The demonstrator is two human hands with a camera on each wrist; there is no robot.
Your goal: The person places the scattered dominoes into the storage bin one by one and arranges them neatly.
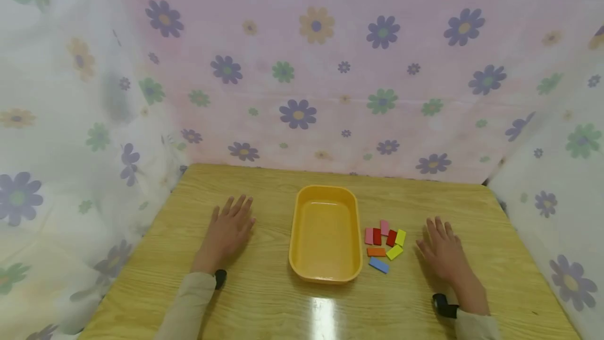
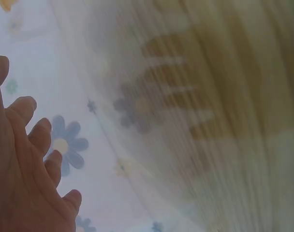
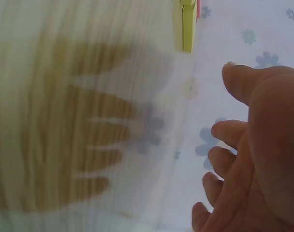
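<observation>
My left hand (image 1: 228, 232) is over the wooden table, left of a yellow-orange plastic tray (image 1: 325, 277), with its fingers spread and nothing in it. My right hand (image 1: 445, 252) lies palm down to the right of a group of small flat coloured blocks, fingers relaxed and holding nothing. Between the tray and the right hand are pink (image 1: 384, 227), dark red (image 1: 391, 238), yellow (image 1: 394, 252), orange (image 1: 376, 252) and blue blocks (image 1: 379, 265). In the right wrist view a yellow block (image 3: 187, 29) shows beyond the thumb.
The glossy wood-grain table (image 1: 255, 298) reflects light near its front. Flower-patterned cloth (image 1: 302, 67) hangs behind the table and along both sides. A black band with a small camera sits on the left wrist (image 1: 220, 279) and another on the right (image 1: 443, 306).
</observation>
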